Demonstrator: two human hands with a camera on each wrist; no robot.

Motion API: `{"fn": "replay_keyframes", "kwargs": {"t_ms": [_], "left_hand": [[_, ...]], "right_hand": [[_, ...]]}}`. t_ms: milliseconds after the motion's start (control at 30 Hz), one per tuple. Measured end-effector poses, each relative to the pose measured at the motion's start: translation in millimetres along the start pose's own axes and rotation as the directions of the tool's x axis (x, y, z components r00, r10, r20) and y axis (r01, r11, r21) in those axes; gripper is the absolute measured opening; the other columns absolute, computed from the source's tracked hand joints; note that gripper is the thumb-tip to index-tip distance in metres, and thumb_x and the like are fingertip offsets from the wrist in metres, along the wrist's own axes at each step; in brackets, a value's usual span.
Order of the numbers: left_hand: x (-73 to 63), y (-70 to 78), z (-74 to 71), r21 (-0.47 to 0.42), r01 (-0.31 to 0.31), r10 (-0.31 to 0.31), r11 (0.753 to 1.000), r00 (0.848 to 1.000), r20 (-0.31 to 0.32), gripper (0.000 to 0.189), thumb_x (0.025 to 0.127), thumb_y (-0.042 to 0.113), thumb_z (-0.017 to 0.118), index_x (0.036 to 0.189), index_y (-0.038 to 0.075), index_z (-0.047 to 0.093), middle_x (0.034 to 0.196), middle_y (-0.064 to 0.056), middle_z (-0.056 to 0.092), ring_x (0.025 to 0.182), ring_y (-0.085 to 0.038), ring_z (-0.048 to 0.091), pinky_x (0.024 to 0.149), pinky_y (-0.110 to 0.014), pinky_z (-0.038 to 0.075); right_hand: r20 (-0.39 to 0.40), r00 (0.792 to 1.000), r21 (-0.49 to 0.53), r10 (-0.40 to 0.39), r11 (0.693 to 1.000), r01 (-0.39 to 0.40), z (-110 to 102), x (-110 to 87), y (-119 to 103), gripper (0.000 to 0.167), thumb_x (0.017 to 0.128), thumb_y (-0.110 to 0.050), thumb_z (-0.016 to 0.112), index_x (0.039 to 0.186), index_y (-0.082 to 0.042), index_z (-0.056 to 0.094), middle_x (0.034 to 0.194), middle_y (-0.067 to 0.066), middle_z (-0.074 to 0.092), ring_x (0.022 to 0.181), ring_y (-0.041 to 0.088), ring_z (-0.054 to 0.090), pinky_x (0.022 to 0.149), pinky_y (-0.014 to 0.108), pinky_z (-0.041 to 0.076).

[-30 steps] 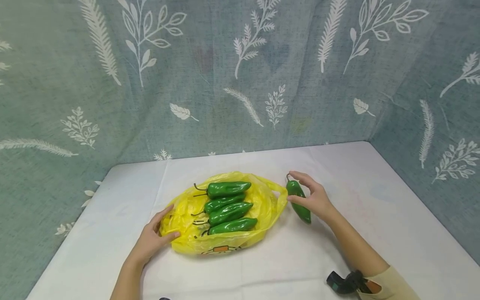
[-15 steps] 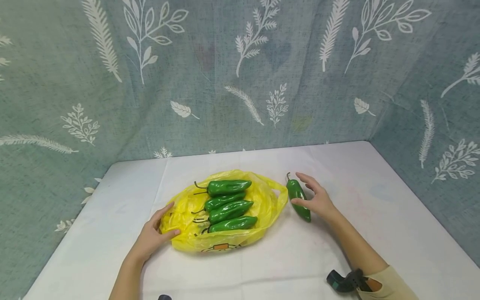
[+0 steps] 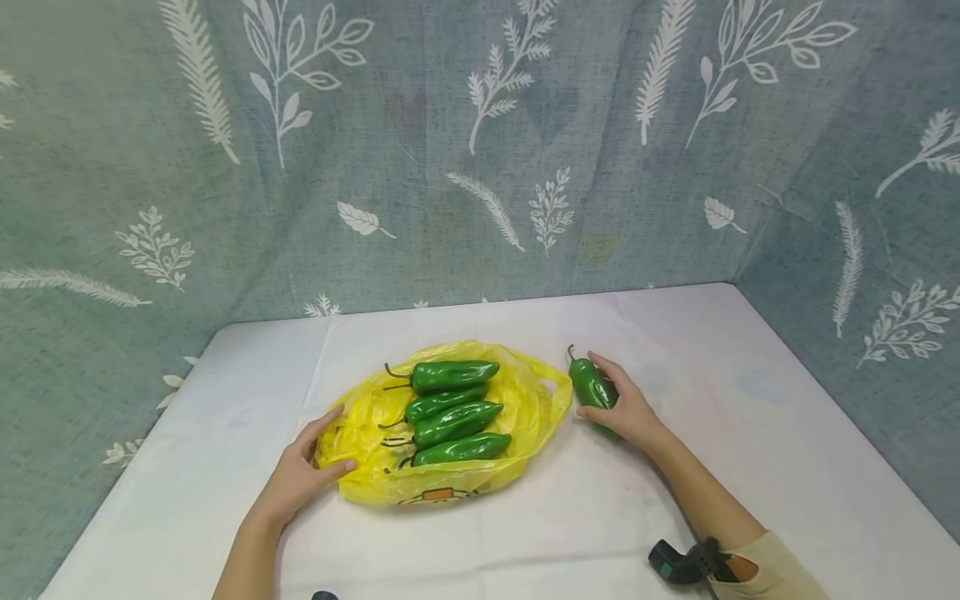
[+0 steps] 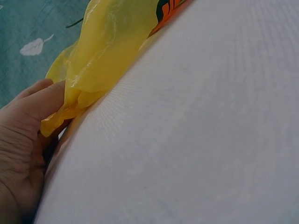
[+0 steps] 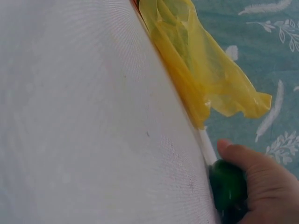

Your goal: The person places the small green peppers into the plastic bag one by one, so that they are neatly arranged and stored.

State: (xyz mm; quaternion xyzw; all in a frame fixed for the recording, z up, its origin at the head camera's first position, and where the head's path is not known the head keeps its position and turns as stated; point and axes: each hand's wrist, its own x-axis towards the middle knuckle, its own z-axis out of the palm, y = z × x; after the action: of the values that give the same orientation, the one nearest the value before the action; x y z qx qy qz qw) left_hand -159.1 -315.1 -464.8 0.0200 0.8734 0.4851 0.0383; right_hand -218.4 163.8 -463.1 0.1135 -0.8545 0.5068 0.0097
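Observation:
A yellow plastic bag (image 3: 543, 429) lies spread on the white table, with several glossy green chili peppers (image 3: 457, 423) side by side on it, stems to the left. My left hand (image 3: 300, 471) holds the bag's left end between thumb and fingers; in the left wrist view, the thumb lies against the crumpled yellow film. Right of the bag, one more green chili pepper (image 3: 590, 383) lies at a slant, stem pointing away. My right hand (image 3: 626, 408) grips it, with the thumb on its near left side and the fingers over its right. The right wrist view shows this pepper (image 5: 227, 184) only partly.
The table's white cloth (image 3: 570, 533) extends around the bag. Behind it and at both sides hangs a grey-green curtain (image 3: 420, 275) with white leaf prints. A black device (image 3: 686, 562) is strapped at my right forearm, by a beige sleeve (image 3: 772, 571).
My right hand has closed in from hovering over the loose pepper to gripping it. The left hand and the peppers on the bag stay where they were.

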Motion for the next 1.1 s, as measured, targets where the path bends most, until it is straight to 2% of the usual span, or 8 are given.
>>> {"fn": "replay_keyframes", "kwargs": {"t_ms": [233,500,700,900,1100], "left_hand": [[0.2,0.4,0.2,0.012,-0.003,0.003,1.0,1.0,-0.004,0.088,0.077,0.031,0.078,0.149,0.024,0.029,0.156,-0.012,0.02,0.144,-0.039,0.011,0.114,-0.06,0.012],[1.3,-0.2,1.3,0.016,0.008,-0.008,1.0,1.0,-0.006,0.088,0.077,0.033,0.078,0.149,0.024,0.028,0.157,-0.013,0.019,0.144,-0.039,0.01,0.114,-0.06,0.012],[-0.1,-1.1,0.6,0.008,0.002,-0.002,1.0,1.0,-0.005,0.087,0.078,0.032,0.077,0.149,0.024,0.029,0.156,-0.013,0.019,0.144,-0.04,0.01,0.114,-0.061,0.011],[2.4,0.3,1.8,0.027,0.003,-0.003,1.0,1.0,-0.008,0.086,0.077,0.035,0.077,0.149,0.027,0.029,0.156,-0.013,0.02,0.143,-0.04,0.012,0.114,-0.061,0.013],[-0.2,-0.6,-1.1,0.017,-0.001,0.001,1.0,1.0,-0.008,0.086,0.078,0.033,0.077,0.149,0.025,0.03,0.156,-0.012,0.02,0.143,-0.039,0.012,0.114,-0.06,0.012]], "right_hand": [[-0.036,0.998,-0.096,0.043,0.994,-0.046,2,1.9,2,0.075,0.081,-0.011,0.069,0.146,-0.016,0.033,0.147,0.014,0.037,0.128,0.036,0.041,0.103,0.057,0.039],[0.014,1.0,-0.202,-0.024,0.979,0.026,0,0.2,2,0.076,0.084,-0.015,0.07,0.148,-0.01,0.03,0.148,0.017,0.035,0.13,0.038,0.039,0.103,0.057,0.039],[-0.043,0.999,-0.206,0.024,0.978,-0.032,-2,1.6,5,0.074,0.083,-0.017,0.071,0.147,-0.013,0.034,0.148,0.016,0.038,0.131,0.038,0.04,0.104,0.056,0.038],[-0.117,0.99,-0.148,0.078,0.984,-0.095,-9,1.3,5,0.074,0.083,-0.017,0.071,0.147,-0.014,0.034,0.146,0.019,0.039,0.126,0.04,0.043,0.099,0.058,0.042],[-0.139,0.985,-0.124,0.097,0.986,-0.115,-11,2.7,4,0.074,0.082,-0.019,0.071,0.146,-0.013,0.035,0.145,0.02,0.039,0.125,0.041,0.043,0.099,0.059,0.042]]}}
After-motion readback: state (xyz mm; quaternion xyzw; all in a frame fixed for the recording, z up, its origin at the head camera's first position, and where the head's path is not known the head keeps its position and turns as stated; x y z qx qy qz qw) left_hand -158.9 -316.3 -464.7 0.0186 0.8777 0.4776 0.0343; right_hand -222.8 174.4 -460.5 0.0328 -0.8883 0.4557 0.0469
